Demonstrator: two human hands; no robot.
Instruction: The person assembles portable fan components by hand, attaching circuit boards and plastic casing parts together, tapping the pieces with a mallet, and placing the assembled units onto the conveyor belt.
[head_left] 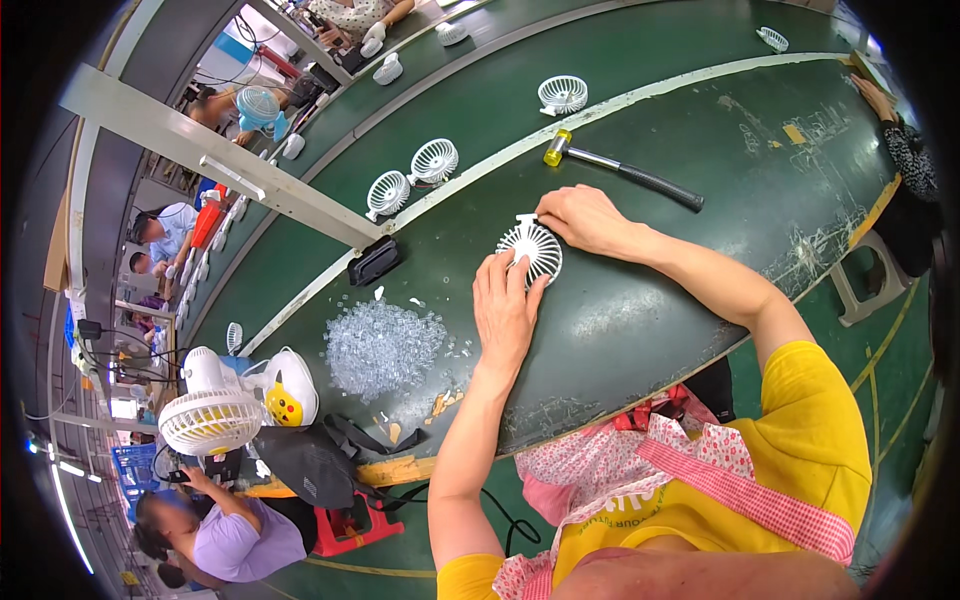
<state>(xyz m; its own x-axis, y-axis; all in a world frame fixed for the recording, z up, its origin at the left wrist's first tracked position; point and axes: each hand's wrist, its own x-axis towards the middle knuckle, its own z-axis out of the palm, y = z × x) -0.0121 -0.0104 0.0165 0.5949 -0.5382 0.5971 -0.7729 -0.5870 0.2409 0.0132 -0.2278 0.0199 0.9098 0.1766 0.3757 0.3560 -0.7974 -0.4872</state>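
A white round fan head (535,250) with a slotted grille and a short neck lies on the green table in front of me. My left hand (505,305) rests over its near left side, with the fingers bent round the rim and holding it. At the far right of the fan head, beside its neck, my right hand (590,222) has its fingers closed together. What sits between those fingertips is hidden. A pile of small clear plastic pieces (385,348) lies left of my left hand. Beyond my right hand is a hammer (632,173) with a yellow head and black grip.
White fan grilles (434,160) sit on the green conveyor (500,110) behind a pale edge strip. A black case (374,261) lies by the metal post (230,160). A white desk fan (210,420) stands at left. Co-workers sit around; one's hand (875,97) rests at far right.
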